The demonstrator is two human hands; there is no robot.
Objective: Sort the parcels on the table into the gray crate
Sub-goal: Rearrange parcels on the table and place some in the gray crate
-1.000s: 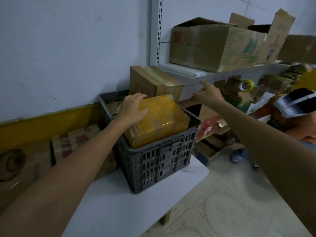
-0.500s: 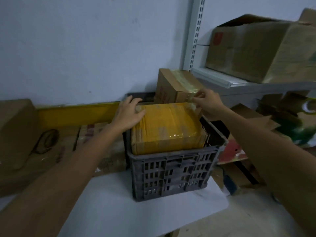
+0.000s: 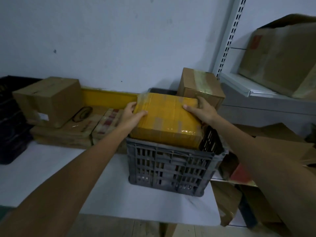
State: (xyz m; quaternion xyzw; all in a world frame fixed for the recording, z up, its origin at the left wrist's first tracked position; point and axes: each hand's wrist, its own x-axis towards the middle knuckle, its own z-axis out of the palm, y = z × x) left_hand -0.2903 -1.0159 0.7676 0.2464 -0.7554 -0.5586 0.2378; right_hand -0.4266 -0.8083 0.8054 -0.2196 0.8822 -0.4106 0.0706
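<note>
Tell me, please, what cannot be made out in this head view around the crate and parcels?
- Contents of the gray crate: covered by the yellow parcel under both hands.
- Base of the brown box: hidden behind that parcel.
- Left hand palm: turned away.
- Black bin: cut off by the left edge.

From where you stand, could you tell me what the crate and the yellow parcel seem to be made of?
The crate looks like moulded grey plastic with a matt finish: its walls are a grid of slots. The yellow parcel seems to be a cardboard box wrapped in glossy yellow tape, judging by its shiny wrinkles and a duller strip along its side.
</note>
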